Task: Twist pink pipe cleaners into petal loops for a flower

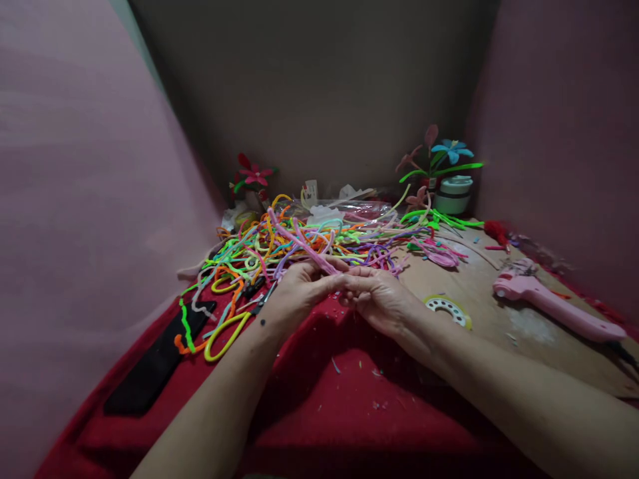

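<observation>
Pink fuzzy stems [309, 249]: located at the centre of the frame, above the red-covered surface [319, 426], just in front of the multicoloured heap of stems [269, 246]. Extend from the meeting fingertips toward the upper left in at least two strands, close together near the grip and spread apart at the far ends.

Step in hand, as judged from the posture: two-handed working of the near ends, probably aligning, pinching or twisting; exact action not determinable. Next move, as judged: calls for a steady hold on the gathered strands with one hand and fine fingertip control with the other.

Left hand [297, 286]: nearly closed, thumb pressed toward the fingers, grasping the strands near the lower ends. Right hand [382, 296]: fingers curled, thumb and index finger brought together, apparently pinching the same ends against the left fingertips.

Unheld: pink glue gun [564, 306], right of the frame; yellow-handled scissors [215, 346], lower left.
</observation>
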Demonstrator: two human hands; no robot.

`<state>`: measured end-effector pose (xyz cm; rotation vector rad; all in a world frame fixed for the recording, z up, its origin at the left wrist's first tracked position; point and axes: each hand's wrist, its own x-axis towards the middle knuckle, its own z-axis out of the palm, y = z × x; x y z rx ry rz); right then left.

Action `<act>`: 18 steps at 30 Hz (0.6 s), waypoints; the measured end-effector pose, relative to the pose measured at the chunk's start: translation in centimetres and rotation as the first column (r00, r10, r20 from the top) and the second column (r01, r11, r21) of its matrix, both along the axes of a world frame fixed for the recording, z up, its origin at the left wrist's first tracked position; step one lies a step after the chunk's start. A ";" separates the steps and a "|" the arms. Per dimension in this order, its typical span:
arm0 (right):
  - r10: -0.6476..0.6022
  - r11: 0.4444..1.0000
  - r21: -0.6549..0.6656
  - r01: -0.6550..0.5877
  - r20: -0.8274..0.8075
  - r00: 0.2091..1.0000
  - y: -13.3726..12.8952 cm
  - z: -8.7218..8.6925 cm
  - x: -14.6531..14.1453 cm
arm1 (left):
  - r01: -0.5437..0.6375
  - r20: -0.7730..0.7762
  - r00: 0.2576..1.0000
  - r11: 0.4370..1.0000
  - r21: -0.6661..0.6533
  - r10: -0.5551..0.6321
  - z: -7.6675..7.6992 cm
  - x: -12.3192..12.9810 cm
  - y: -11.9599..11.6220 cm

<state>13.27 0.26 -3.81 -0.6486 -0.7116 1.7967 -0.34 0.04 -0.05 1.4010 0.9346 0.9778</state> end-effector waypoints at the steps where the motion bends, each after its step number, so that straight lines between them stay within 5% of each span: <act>1: 0.008 1.000 -0.006 -0.008 -0.001 1.000 0.1 0.0 0.0 | -0.039 -0.021 0.999 0.999 0.025 0.040 0.1 0.0 0.0; 4: 0.032 0.999 0.034 -0.033 0.034 0.999 0.0 -0.1 0.1 | -0.144 -0.023 0.989 0.988 0.058 0.146 0.4 0.1 -0.1; 7: -0.024 0.977 0.210 -0.027 0.237 0.971 -0.4 0.2 0.1 | -0.195 -0.044 0.980 0.980 0.034 0.196 0.5 0.1 0.0; 11: -0.271 0.874 0.484 -0.052 0.572 0.774 -1.0 0.6 0.1 | -0.205 -0.047 0.978 0.979 0.009 0.205 0.3 0.1 0.2; 14: -0.410 0.806 0.589 -0.059 0.627 0.663 -1.1 0.6 0.0 | -0.209 -0.040 0.977 0.978 -0.024 0.208 0.2 0.2 0.2; 18: -0.398 0.812 0.580 -0.064 0.632 0.665 -1.2 0.6 0.1 | -0.223 -0.069 0.973 0.975 -0.021 0.221 0.2 0.3 0.2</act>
